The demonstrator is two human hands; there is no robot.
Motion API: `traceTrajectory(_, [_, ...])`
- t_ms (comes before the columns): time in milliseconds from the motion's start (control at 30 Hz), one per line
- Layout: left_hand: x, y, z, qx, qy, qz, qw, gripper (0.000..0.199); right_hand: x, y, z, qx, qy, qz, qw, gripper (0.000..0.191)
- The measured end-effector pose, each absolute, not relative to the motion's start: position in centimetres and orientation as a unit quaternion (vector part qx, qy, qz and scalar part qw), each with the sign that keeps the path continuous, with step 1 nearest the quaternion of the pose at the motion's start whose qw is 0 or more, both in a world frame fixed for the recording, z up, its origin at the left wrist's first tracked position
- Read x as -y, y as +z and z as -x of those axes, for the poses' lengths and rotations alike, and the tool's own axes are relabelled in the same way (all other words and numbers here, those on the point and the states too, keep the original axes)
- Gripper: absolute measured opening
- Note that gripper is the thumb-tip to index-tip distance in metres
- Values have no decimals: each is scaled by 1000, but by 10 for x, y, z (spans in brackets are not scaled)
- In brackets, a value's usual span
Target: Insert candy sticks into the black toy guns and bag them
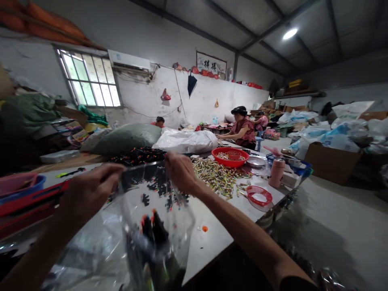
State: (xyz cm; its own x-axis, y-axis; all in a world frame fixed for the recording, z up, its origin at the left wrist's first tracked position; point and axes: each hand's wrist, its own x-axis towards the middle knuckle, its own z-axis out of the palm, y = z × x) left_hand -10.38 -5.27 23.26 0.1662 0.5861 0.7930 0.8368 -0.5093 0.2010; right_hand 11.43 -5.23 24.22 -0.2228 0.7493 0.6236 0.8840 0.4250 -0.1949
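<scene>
My left hand [91, 190] and my right hand [181, 171] pinch the top edge of a clear plastic bag [157, 226], holding it open and hanging towards me. Dark, slender items with orange tips [153, 230] fill its lower part. Beyond the bag, small black pieces [157, 186] lie scattered on the white worktable [206, 230]. A heap of black items with coloured dots [138, 155] sits further along. To the right of my right hand lies a mound of small multicoloured tubes [216, 176]. A lone orange piece [205, 228] rests near the table's edge.
A red basin [228, 157], a small red basket [259, 198] and a pink flask [276, 173] stand on the table. A blue-rimmed tub [18, 188] is at left. Large sacks [123, 139] lie beyond. A co-worker [241, 129] sits across. Cardboard boxes [330, 161] stand right.
</scene>
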Motion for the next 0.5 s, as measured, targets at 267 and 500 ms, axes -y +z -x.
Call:
traceTrajectory(267, [61, 225, 78, 474, -511, 699, 159, 31, 55, 223, -131, 779, -78, 441, 439, 17])
traceTrajectory(500, [134, 66, 50, 273, -414, 866, 59, 22, 87, 103, -194, 755, 427, 417, 272, 6])
